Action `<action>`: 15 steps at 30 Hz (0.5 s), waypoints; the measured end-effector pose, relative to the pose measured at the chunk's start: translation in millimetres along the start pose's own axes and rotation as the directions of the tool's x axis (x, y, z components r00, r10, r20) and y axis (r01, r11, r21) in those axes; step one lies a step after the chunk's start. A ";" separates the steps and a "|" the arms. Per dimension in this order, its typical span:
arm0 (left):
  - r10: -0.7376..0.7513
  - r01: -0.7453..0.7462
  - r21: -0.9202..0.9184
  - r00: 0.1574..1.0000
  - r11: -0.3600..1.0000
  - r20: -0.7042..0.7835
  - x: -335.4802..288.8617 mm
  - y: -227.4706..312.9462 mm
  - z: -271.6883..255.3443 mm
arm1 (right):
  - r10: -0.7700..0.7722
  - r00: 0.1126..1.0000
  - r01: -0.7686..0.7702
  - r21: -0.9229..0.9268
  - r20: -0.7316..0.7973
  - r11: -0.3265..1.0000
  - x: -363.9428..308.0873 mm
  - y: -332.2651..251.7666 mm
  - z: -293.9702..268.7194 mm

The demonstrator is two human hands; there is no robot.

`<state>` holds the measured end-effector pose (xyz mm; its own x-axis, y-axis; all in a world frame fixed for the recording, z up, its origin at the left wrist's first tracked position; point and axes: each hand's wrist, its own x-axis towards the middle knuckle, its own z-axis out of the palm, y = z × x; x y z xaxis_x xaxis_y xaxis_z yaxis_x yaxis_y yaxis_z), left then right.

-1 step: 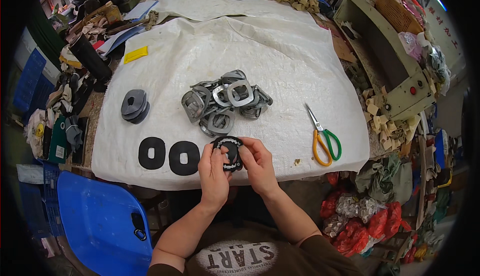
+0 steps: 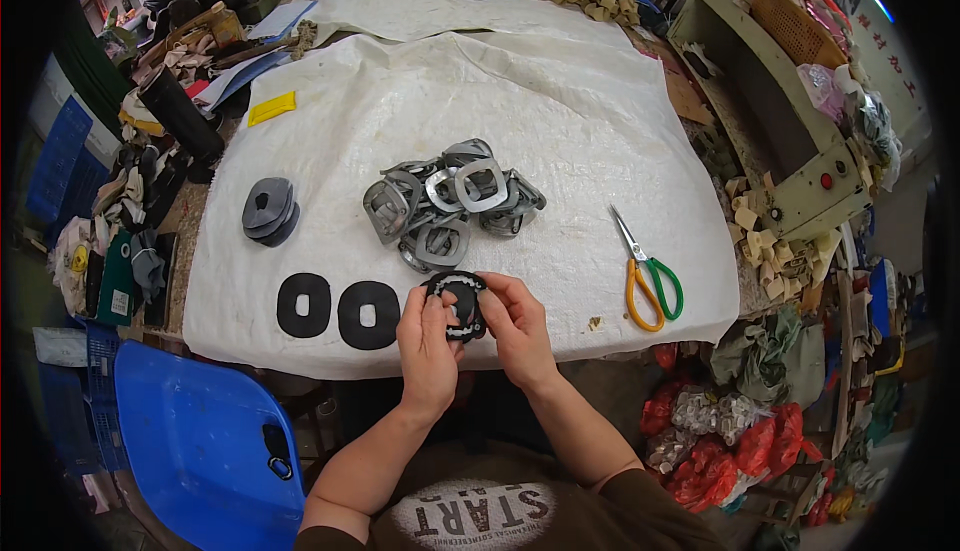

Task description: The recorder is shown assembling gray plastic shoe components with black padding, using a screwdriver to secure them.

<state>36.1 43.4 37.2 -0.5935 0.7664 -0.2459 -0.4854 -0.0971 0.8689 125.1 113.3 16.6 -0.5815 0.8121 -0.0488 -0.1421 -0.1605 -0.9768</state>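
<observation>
Above the table's near edge, both hands grip an oval black piece point(image 2: 470, 280) with a pale, jagged ring on its face and an opening in its middle. My left hand point(image 2: 427, 356) pinches its left side, thumb over the front. The right side is pinched by my right hand point(image 2: 524, 336). Fingers hide parts of the piece. Left of my hands, two flat black rings point(image 2: 303, 328) with squarish holes lie side by side. A pile of grey metal buckle frames point(image 2: 387, 213) sits beyond my hands. Farther left is a stack of dark grey ring-shaped pieces point(image 2: 267, 223).
Scissors point(image 2: 642, 263) with orange and green handles lie right on the white sheet point(image 2: 580, 281). A yellow packet point(image 2: 272, 108) rests at far left. A blue chair point(image 2: 190, 441) stands lower left. Red bags point(image 2: 700, 476) fill the lower right; a greenish metal case point(image 2: 815, 191) borders the right.
</observation>
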 end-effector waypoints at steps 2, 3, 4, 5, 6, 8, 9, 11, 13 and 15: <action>-0.015 0.015 0.008 1.000 1.000 -0.014 -0.3 -2.4 -4.2 | 0.004 0.998 -0.005 0.024 0.057 1.000 -2.9 -0.9 -1.9; -0.016 0.016 -0.023 1.000 1.000 -0.016 3.4 -1.5 -5.7 | -0.002 0.994 -0.003 0.047 0.111 0.999 -3.8 -2.1 -3.5; -0.017 0.016 -0.053 1.000 0.998 -0.023 5.8 -0.7 -7.3 | 0.011 0.993 -0.017 0.050 0.117 0.999 -5.1 -3.1 -4.8; -0.037 0.036 -0.023 0.998 0.999 -0.043 5.2 1.8 -5.6 | -0.020 0.990 0.024 -0.029 0.142 0.999 -6.1 -4.7 -5.8; -0.043 0.042 -0.020 0.997 0.999 -0.056 4.2 0.5 -4.7 | -0.050 0.984 0.069 -0.106 0.169 0.992 -7.0 -5.4 -5.2; -0.018 0.019 0.004 0.997 1.000 -0.078 5.9 -2.8 -0.3 | -0.043 0.990 0.055 -0.090 0.132 0.994 -5.6 -3.1 -3.2; 0.012 -0.012 -0.004 0.997 1.000 -0.071 6.1 -7.4 -1.1 | -0.029 0.993 0.042 -0.115 0.112 0.992 -5.0 0.3 -2.4; 0.008 -0.009 -0.001 0.999 1.000 -0.052 5.1 -8.0 -4.3 | -0.014 0.995 0.027 -0.136 0.094 0.990 -3.6 1.3 -2.0; 0.004 -0.004 0.000 1.000 1.000 -0.030 4.2 -6.5 -6.2 | 0.088 0.993 -0.084 -0.042 0.083 0.996 -2.5 -4.8 -2.8; -0.039 0.039 -0.005 0.999 0.999 -0.004 2.7 -2.1 -5.7 | 0.100 0.991 -0.101 0.005 0.085 0.995 -2.4 -7.7 -3.0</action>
<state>31.9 42.1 32.3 -0.5769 0.7668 -0.2814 -0.5112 -0.0703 0.8566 130.0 114.3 23.6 -0.6584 0.7416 -0.1285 -0.0866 -0.2443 -0.9658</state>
